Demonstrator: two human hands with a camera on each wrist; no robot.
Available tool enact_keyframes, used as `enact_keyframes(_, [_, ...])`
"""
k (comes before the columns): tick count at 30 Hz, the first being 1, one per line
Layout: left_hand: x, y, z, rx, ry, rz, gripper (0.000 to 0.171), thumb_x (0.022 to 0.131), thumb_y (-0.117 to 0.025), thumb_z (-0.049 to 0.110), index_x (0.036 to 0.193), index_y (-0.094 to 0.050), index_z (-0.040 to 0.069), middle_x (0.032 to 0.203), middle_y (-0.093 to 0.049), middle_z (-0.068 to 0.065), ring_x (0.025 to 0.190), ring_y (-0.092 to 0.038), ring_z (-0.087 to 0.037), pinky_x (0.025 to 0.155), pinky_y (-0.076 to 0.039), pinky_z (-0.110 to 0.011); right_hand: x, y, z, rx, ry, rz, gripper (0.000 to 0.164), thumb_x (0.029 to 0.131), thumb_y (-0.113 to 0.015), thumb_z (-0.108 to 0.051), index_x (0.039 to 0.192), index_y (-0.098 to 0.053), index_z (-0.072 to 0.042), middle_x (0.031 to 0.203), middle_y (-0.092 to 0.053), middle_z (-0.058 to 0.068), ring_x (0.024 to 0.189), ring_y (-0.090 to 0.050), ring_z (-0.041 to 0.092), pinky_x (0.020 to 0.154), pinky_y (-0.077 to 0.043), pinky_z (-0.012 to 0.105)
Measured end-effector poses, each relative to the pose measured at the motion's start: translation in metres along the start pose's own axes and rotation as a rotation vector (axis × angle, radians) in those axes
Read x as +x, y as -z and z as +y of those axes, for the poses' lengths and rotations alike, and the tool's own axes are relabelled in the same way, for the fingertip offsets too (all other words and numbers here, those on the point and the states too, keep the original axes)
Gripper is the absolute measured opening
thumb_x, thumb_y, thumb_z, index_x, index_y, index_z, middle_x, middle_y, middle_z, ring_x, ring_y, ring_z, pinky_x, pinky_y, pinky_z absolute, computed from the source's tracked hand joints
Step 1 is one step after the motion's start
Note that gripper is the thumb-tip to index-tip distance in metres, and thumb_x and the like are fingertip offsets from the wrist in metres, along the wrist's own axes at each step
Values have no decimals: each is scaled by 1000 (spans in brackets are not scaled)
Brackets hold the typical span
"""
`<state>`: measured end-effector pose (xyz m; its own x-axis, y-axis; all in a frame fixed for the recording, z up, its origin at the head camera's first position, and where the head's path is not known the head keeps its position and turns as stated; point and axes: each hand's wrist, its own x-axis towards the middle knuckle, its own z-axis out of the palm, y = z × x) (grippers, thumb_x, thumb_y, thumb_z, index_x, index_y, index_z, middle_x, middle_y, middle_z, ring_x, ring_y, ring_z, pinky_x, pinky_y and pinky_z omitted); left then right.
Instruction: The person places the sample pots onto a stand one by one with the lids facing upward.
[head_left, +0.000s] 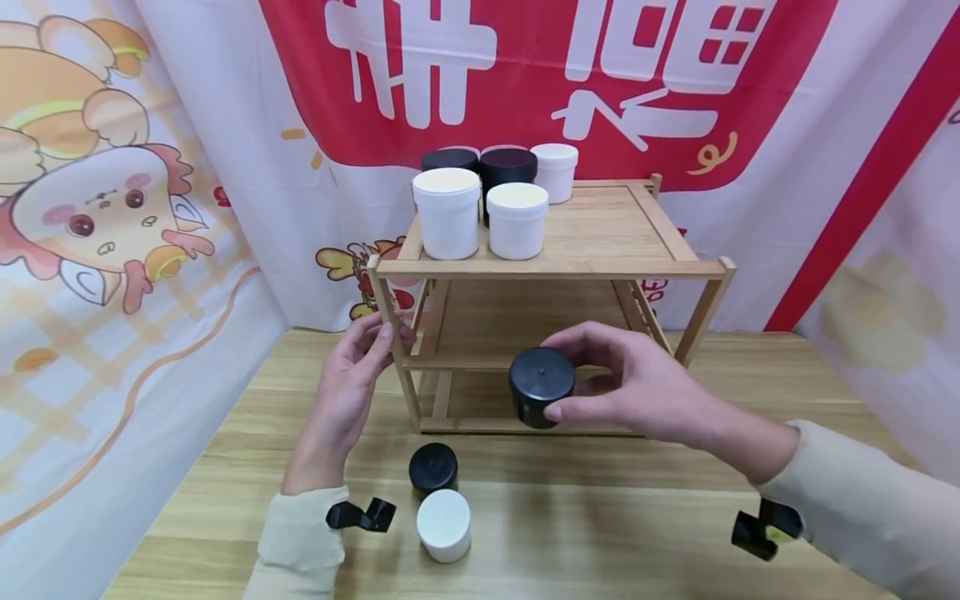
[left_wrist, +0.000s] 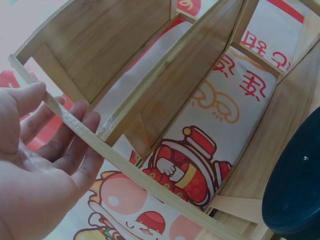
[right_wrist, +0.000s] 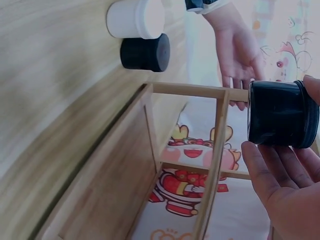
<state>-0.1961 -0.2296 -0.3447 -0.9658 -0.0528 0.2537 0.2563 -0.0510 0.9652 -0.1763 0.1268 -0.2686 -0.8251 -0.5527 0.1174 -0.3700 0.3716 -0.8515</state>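
Note:
My right hand point(head_left: 637, 379) holds a black lidded jar point(head_left: 542, 387) between thumb and fingers, in front of the middle tier of a wooden three-tier shelf point(head_left: 555, 267). In the right wrist view the same jar point(right_wrist: 277, 114) appears on its side between the fingers. At the shelf's left front post point(left_wrist: 115, 159), my left hand point(left_wrist: 47, 165) has its thumb on one side and its fingers round the other. A second black jar point(head_left: 433, 468) and a white jar point(head_left: 444, 527) stand on the table near my left forearm.
Several jars stand at the left of the shelf's top tier: a large white jar point(head_left: 447, 215), a smaller white jar point(head_left: 517, 221), another white one point(head_left: 556, 173) behind, and black jars point(head_left: 508, 167). Printed cloth point(head_left: 225, 100) hangs behind and beside the wood-grain table point(head_left: 600, 517).

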Motion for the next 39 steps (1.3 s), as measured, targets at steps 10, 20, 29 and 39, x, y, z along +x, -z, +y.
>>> enact_keyframes(10, [0,-1,0,-15,-6,18,32,114,-56,32,141,-62,16,130,-70,1,131,-63,-27,113,-50,-31,-6,12,-17,-19,-22,62,57,88,-91,-27,139,-65,-25,133,-68,4,119,-68,29,95,-63,31])
enact_keyframes(20, [1,-1,1,-16,8,13,37,113,-57,32,144,-62,12,126,-70,6,129,-60,-23,113,-50,-33,-12,22,-25,-21,-7,131,56,91,-89,-24,140,-64,-23,133,-68,4,116,-71,29,91,-64,29])
enact_keyframes(29, [1,0,0,-15,18,17,38,113,-57,34,144,-62,13,135,-68,-5,129,-60,-21,113,-50,-32,-11,33,-32,21,-57,180,56,95,-86,-28,145,-61,-26,137,-69,3,117,-72,27,92,-63,27])
enact_keyframes(39, [-1,0,0,-20,17,24,38,113,-57,34,145,-62,13,131,-69,0,127,-62,-19,113,-50,-31,-12,47,-45,11,-61,261,52,97,-83,-30,144,-63,-30,133,-72,1,116,-72,24,89,-64,29])
